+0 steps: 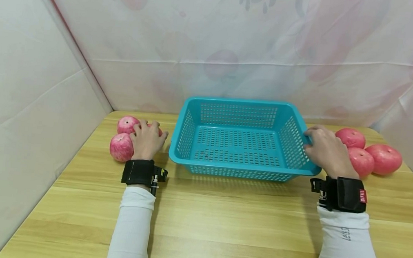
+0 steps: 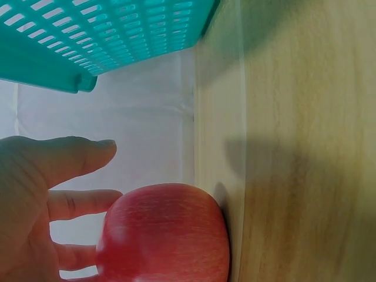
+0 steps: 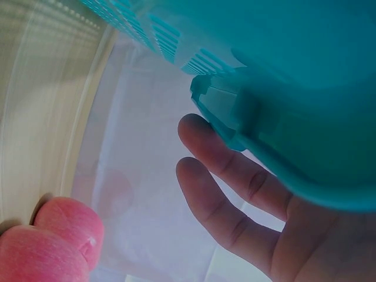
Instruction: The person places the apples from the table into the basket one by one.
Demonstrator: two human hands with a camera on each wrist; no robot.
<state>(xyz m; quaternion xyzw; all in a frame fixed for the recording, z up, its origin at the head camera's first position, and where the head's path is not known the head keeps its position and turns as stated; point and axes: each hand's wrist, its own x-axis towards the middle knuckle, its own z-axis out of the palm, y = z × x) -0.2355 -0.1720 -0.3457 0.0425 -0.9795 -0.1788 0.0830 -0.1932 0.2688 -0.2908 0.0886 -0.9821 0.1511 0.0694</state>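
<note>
My left hand is over a red apple on the table, just left of the basket. In the left wrist view its fingers reach along the apple's far side, and the thumb stands apart from it. Two more streaked apples, a rear one and a nearer one, lie beside this hand. The blue-green plastic basket stands in the middle with nothing inside. At its right rim, my right hand holds the edge; in the right wrist view two fingers come up beneath the rim, the thumb hidden.
To the right of my right hand lie three apples: a back one, a front one and a right one. A pale printed cloth hangs behind the wooden table, with a white side sheet at left.
</note>
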